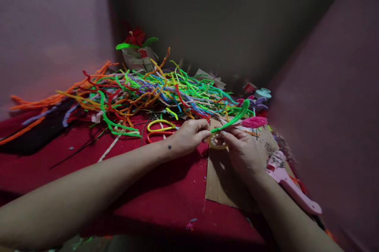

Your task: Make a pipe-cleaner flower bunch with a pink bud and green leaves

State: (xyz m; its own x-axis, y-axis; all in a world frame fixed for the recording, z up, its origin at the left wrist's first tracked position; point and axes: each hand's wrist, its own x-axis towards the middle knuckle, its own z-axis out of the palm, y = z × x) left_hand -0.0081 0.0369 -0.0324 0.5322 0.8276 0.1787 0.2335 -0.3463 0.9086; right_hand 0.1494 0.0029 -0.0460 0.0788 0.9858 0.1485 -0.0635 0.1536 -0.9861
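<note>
My left hand [194, 133] is closed, its fingertips pinching the lower end of a pipe cleaner flower. The flower has a pink bud [254, 122] and a long green leaf [237, 117], both pointing right. My right hand [242, 151] is closed just below the stem, with its thumb and fingertips at a pale yellow ring-shaped tape roll [217, 141] with holes around it. The roll hangs under the stem between both hands. Whether the right fingers also press on the stem is hard to see. Scissors [161, 126] with yellow and red handles lie beside my left hand.
A big heap of coloured pipe cleaners [154, 90] spreads across the back of the red-covered table [166, 192]. A cardboard piece [225, 189] lies under my right hand. To the right rests a pink glue gun [291, 183]. A red flower [136, 38] stands behind the heap.
</note>
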